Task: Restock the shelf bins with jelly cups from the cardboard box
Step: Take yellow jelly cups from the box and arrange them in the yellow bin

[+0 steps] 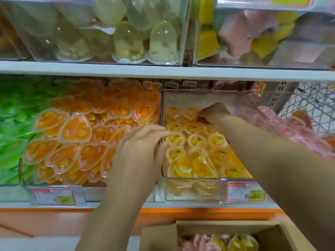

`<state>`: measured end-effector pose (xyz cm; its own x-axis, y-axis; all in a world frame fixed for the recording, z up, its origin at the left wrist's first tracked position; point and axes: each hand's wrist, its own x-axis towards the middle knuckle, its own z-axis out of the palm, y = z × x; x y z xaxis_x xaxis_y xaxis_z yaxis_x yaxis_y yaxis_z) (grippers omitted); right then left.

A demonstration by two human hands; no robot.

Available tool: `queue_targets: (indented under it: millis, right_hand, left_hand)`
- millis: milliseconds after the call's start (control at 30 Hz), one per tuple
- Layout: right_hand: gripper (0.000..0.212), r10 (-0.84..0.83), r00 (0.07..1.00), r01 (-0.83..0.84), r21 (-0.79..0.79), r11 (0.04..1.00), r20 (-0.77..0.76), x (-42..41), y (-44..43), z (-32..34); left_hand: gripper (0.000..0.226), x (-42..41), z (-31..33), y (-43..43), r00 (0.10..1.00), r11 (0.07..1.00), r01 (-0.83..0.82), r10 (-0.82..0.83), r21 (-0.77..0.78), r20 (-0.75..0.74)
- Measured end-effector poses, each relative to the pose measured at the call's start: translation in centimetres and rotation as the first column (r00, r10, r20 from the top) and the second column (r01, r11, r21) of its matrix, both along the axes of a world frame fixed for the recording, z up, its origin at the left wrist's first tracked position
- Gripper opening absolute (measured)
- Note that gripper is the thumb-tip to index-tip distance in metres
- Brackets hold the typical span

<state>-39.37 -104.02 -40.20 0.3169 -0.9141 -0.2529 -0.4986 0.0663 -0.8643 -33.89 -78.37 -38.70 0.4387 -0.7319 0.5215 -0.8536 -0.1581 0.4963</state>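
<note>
The clear bin (192,178) is hard, glossy plastic with straight walls and square corners. It holds yellow jelly cups (197,140): small round tubs with film lids, each with a little sticker. They sit in loose rows at the bin's rear and lie tumbled on their sides toward its front wall.

Left of the bin, flat heart-shaped orange cups (76,129) are heaped high, and beyond them lie blurred green cups (12,124). Right of the bin lie pink cups (299,127). Below and in front of it stands a matte brown cardboard box (226,227) with pink and yellow cups inside.

The left hand (143,142) sits at the bin's left wall, with curled fingers reaching over the rim to the nearest yellow cup. I cannot tell whether it grips the cup, grips the wall or only touches. The right hand (212,113) is deep inside the bin over the rear rows, fingers bent down onto the cups. It is blurred, so I cannot tell whether it is holding anything.

Behind the rearmost row, the bin's floor shows bare up to its back wall. A white shelf board (163,70) runs above the bin's back. A price label (245,192) is fixed to the bin's front.
</note>
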Motion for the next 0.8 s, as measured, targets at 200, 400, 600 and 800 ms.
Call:
queue_targets:
  millis: [200, 400, 600, 800]
  right_hand:
    - [0.046, 0.161, 0.984, -0.168, -0.093, 0.981, -0.079, -1.1, 0.4, 0.5]
    - [0.028, 0.479, 0.822, -0.568, -0.38, 0.73, -0.309, -5.5, 4.7, 3.4]
    - [0.055, 0.805, 0.448, -0.86, 0.06, 0.507, -0.39, -10.0, 8.0, 5.6]
    - [0.055, 0.609, 0.41, -0.878, -0.113, 0.465, -0.679, -9.4, 9.9, 4.7]
  left_hand:
    - [0.027, -0.1, -0.2, -0.2, 1.0, 1.0, 0.002, -0.003, -0.019, -0.024]
    - [0.029, -0.5, -0.1, -0.3, 0.999, 1.0, -0.01, 0.009, -0.018, -0.042]
    - [0.032, -0.8, -0.1, 0.0, 0.998, 1.0, -0.016, 0.016, -0.009, -0.059]
    - [0.024, -0.9, -0.1, -0.1, 0.997, 1.0, -0.019, 0.019, -0.001, -0.069]
